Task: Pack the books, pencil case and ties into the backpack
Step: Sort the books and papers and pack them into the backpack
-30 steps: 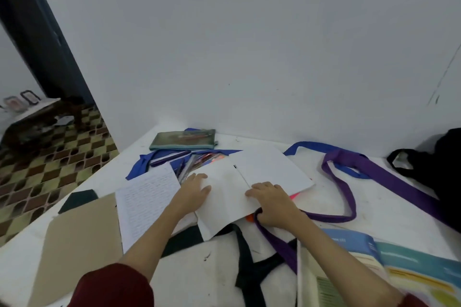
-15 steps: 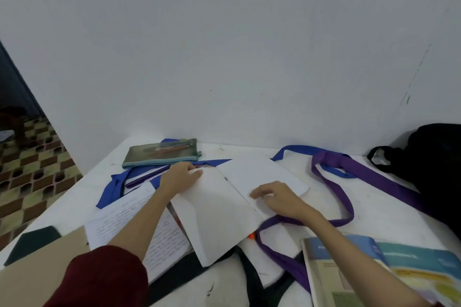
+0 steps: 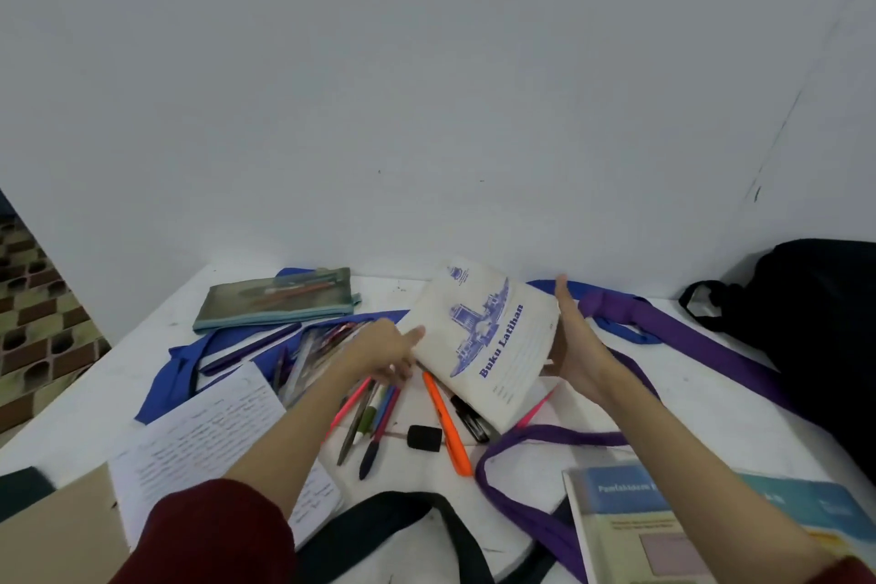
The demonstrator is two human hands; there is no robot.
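Dark red sleeves [image 3: 208,531] — pushed up, forearms bare — on both arms.
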